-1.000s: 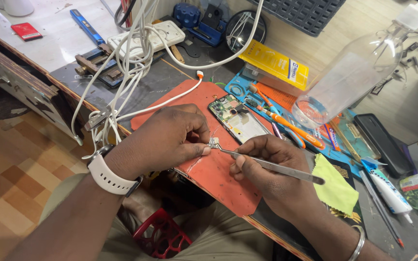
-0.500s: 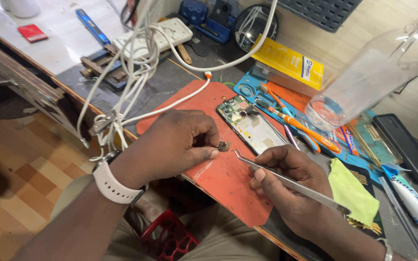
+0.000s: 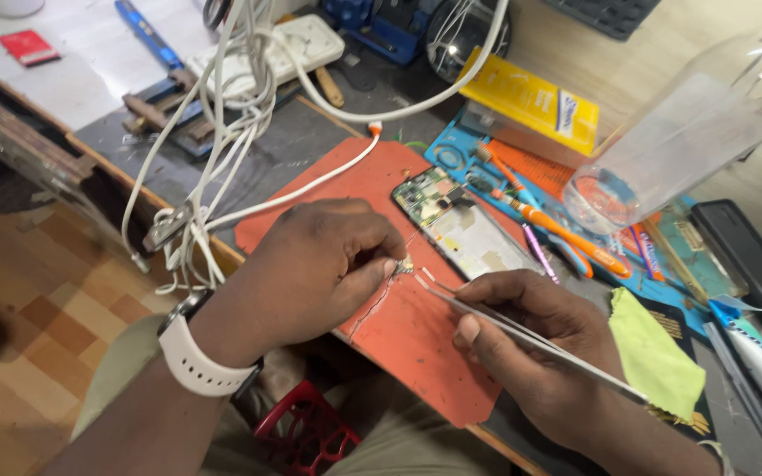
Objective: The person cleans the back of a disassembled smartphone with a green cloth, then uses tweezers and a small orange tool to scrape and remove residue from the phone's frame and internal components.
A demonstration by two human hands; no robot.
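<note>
left hand: mine, closed in a pinch, thumb and forefinger tips nipping a tiny metal part; white smartwatch on the wrist.
right hand: mine, wrapped around steel tweezers, fingers pressing the 2 arms near their middle.
tweezers tips: narrow gap, pointing left, just beside the tiny part; cannot tell if they touch it.
tiny metal part: small, silvery, held just above the orange mat, just left of the opened phone.
opened phone: back off, green circuit board at the top end, lies flat on the mat's upper right part, near both my hands.
orange mat: on the workbench edge, one corner hanging over it.
white cable: orange-tipped end resting on the mat's top corner, rest tangled to the left.
orange-handled tool: on the blue tool mat, right of the phone.
clear plastic bottle: tilted, close to the camera, upper right.
green cloth: right of my right hand, near the tweezers' back end.
yellow box: behind the blue tool mat.
red stool: below the bench, between my arms.
</note>
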